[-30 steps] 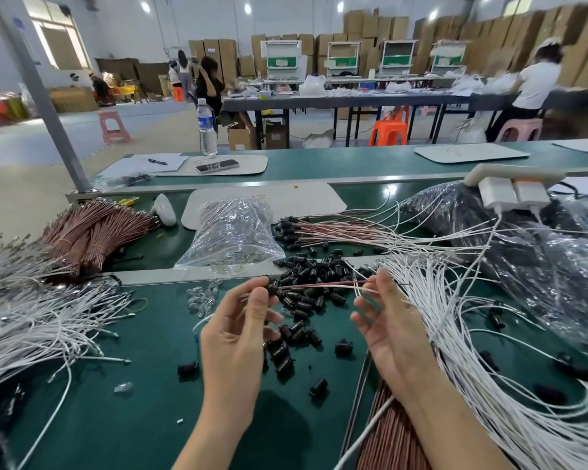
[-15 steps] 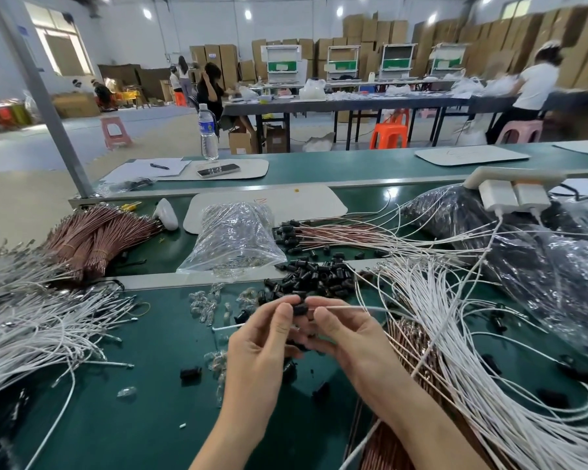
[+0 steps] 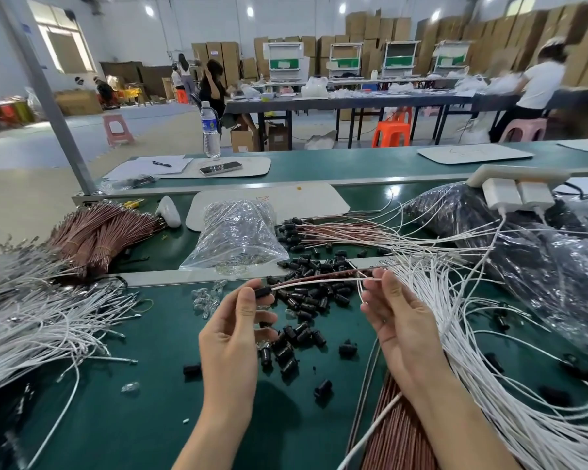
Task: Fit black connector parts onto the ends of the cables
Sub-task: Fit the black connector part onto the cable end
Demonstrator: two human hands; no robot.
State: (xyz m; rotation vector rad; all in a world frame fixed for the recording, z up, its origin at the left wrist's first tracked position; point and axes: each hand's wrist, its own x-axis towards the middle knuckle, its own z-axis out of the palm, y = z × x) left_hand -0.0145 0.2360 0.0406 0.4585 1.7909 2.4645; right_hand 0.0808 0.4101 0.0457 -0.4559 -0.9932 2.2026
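Head view. Just above the pile of loose connectors on the green tabletop, I see the left hand pinching a black connector at one end of a thin cable. The right hand, right of the pile, pinches that cable farther along. A mass of white cables lies right of the pile.
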